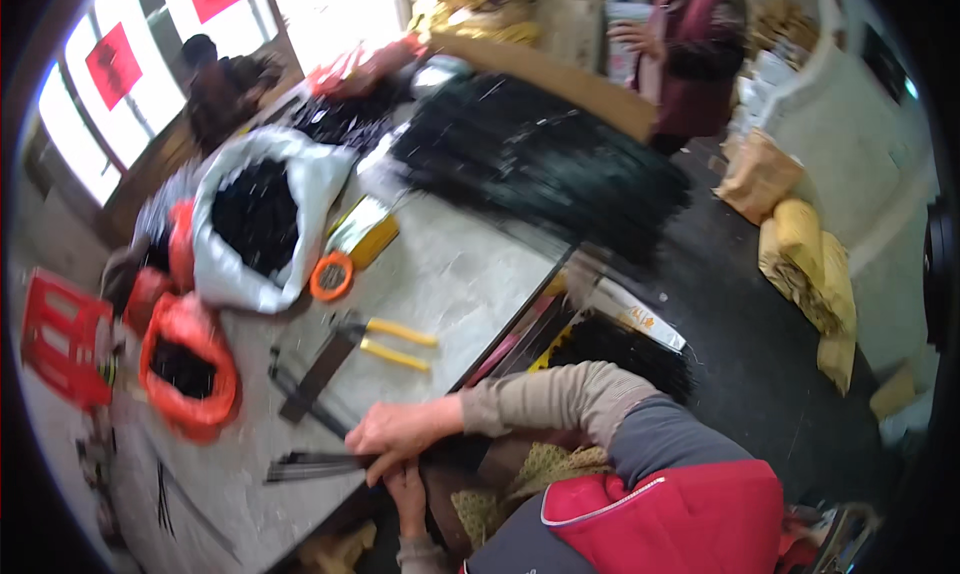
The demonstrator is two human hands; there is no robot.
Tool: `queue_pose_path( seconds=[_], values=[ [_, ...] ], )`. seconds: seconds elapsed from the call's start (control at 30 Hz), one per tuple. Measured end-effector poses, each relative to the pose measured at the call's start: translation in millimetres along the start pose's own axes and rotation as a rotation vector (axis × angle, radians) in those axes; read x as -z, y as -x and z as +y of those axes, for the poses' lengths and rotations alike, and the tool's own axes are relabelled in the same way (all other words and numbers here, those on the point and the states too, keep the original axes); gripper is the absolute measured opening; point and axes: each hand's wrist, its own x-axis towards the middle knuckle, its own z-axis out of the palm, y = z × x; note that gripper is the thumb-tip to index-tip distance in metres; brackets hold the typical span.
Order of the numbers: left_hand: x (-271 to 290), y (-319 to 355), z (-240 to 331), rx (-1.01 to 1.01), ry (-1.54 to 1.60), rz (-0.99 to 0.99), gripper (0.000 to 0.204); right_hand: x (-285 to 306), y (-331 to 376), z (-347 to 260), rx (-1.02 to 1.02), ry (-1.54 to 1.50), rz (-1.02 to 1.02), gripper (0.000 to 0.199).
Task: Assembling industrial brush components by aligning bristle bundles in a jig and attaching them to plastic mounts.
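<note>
I see my right hand (400,432) lying curled over one end of a thin bundle of black strips (310,465), fingers closed down on it at the near edge of the pale grey worktop (450,274). My left hand (405,494) sits just below the right one, tucked under that edge; its fingers are mostly hidden, so I cannot tell how far it is closed or whether it grips the bundle.

The bundle runs from my right hand out to the left across the worktop. Beyond the right hand lies a pair of yellow-handled pliers (395,344), with a dark flat bar (318,372) just beside them. Farther from the pliers sits an orange ring of tape (331,276), then a white sack filled with black pieces (258,219). An orange bag with dark contents (188,369) stands left of the pliers, blurred. A large heap of long black strips (540,164) covers the far end, also smeared by motion. A person in a dark red top (690,44) stands beyond it, cut off at the frame's top.
</note>
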Motion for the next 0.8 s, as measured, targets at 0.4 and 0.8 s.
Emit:
queue_pose_path(
  seconds=[0.4,0.8],
  values=[
    [6.2,-5.1,4.1,-0.104,0.018,0.01,0.016,9.3,-10.4,-13.3,-0.07,0.02,-0.153,0.044],
    [0.9,-10.5,13.7,-0.059,0.045,-0.071,0.022,18.6,-4.3,-12.7,-0.113,0.08,-0.217,0.047]
  ],
)
